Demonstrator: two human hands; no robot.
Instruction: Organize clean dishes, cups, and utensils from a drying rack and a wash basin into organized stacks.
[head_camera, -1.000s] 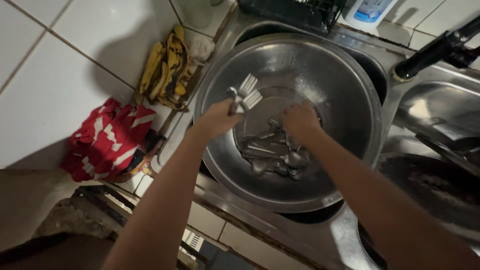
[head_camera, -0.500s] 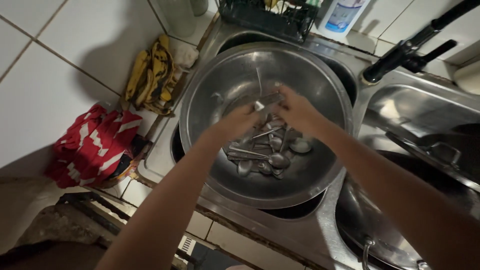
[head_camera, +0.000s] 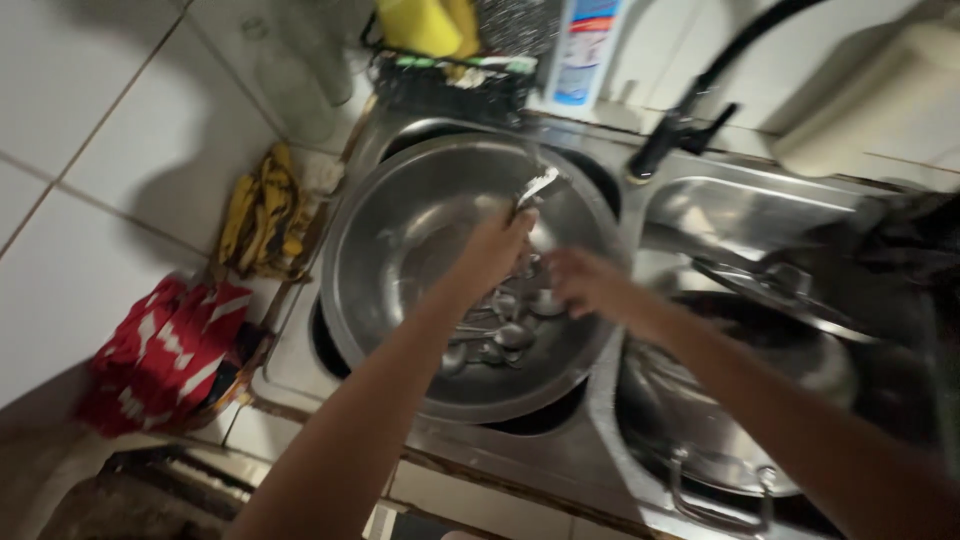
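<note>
A large steel bowl (head_camera: 400, 240) sits in the left sink basin with several spoons (head_camera: 495, 335) lying in its bottom. Over the bowl, my left hand (head_camera: 490, 250) is closed around a few pieces of cutlery (head_camera: 535, 187) whose ends stick up past my fingers. My right hand (head_camera: 582, 283) hovers just to the right of it, above the spoons, fingers curled; blur hides whether it holds anything.
A black tap (head_camera: 690, 120) stands behind the sinks. The right basin holds a steel pot lid (head_camera: 770, 280) and a large pot (head_camera: 700, 420). Banana peels (head_camera: 260, 215) and a red patterned packet (head_camera: 170, 350) lie on the tiled counter at left. A dish rack (head_camera: 450, 75) is at the back.
The view has shifted so the bowl sits further left. My left hand still grips the cutlery and has lifted over the bowl's middle; my right hand has stayed close beside it.
</note>
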